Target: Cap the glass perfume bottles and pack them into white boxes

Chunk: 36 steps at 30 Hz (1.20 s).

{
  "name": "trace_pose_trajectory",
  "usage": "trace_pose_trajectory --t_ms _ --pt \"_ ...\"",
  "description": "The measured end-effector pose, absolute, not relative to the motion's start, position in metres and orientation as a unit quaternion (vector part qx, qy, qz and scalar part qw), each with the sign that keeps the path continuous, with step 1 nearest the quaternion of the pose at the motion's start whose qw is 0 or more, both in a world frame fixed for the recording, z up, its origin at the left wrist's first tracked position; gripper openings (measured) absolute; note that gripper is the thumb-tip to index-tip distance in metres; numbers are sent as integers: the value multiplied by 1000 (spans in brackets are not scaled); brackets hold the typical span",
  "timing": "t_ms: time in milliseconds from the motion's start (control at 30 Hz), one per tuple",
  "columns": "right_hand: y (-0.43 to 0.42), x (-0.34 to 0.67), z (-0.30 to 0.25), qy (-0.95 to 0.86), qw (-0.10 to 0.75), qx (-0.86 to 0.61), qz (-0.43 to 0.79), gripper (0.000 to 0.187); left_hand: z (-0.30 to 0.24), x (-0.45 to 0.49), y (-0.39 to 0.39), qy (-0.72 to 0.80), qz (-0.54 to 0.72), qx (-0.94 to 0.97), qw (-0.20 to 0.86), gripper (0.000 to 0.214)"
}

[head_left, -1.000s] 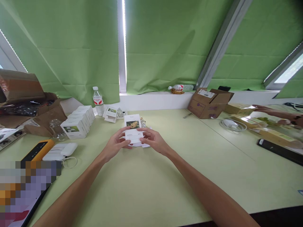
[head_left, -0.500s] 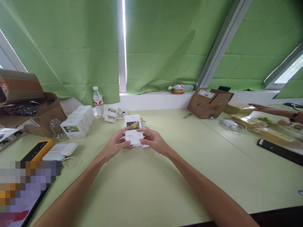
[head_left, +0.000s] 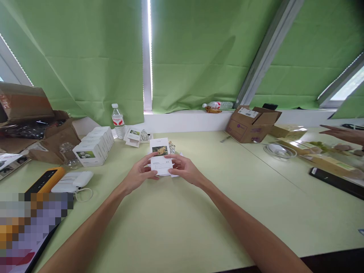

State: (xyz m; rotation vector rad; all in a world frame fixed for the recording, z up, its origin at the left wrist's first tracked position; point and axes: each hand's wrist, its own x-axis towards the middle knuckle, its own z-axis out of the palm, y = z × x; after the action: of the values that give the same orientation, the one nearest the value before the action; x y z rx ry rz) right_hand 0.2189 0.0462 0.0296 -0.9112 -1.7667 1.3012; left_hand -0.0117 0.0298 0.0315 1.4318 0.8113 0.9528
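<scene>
Between my hands is a white cardboard box [head_left: 160, 165] with printed text and a photo of yellow flowers, its upper panel raised at the far end. My left hand [head_left: 141, 171] is closed on its left side, the thumb on the lower edge. From the right, my right hand [head_left: 185, 170] pinches the opposite side, thumb at the front. Just behind the box, partly covered by it, sits a shiny glass-like piece [head_left: 171, 147]. Other white paper or card shows under my fingers, mostly hidden.
At left stand several white boxes [head_left: 95, 148] in a row, with an upright water bottle [head_left: 118, 122] behind. A small open box [head_left: 133, 137] lies nearby. Brown cartons [head_left: 251, 123] stand right and far left. Another person's hand [head_left: 342, 133] is at the far right.
My hands and the white box have hardly moved. The other person's hand at far right has shifted further right, away from the yellowish box.
</scene>
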Motion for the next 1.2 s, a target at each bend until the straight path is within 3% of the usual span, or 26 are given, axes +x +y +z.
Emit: trace_pose_trajectory --t_ms 1200 --pt "45 218 29 -702 368 -347 501 56 32 -11 30 354 420 604 577 72"
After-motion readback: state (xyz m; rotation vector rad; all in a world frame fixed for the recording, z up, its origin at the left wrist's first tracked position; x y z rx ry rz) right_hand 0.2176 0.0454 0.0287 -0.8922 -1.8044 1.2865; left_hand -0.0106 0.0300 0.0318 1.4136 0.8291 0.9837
